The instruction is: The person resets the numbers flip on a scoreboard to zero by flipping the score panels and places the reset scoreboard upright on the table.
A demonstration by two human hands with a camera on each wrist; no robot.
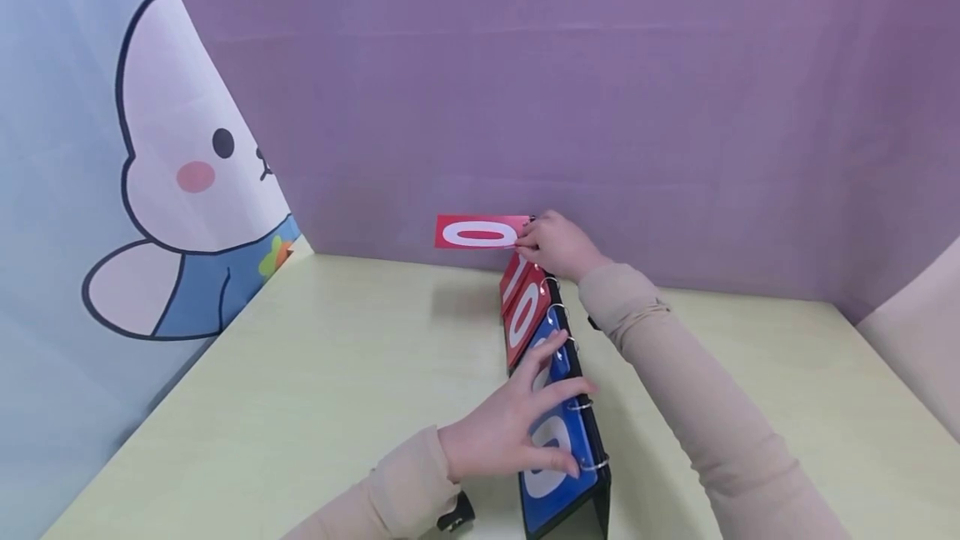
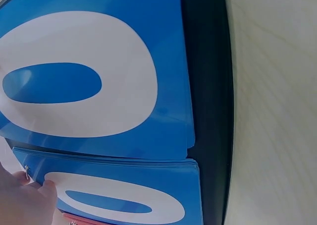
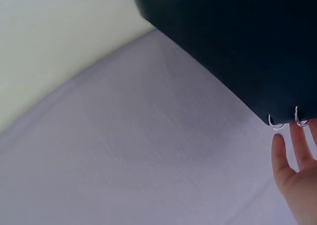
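A tabletop flip scoreboard with a black stand and metal rings is upright, running away from me in the head view. At its far end my right hand pinches a red number card showing 0, which sticks out level to the left. Below it hang a red 1 card and another red 0 card. My left hand lies with spread fingers over the near blue 0 card, fingertips by the ringed top edge. A second blue 0 card shows in the left wrist view.
The scoreboard stands on a pale table. Behind it hangs a purple cloth, and a blue cartoon-print cloth is on the left. The black back panel fills the upper right wrist view.
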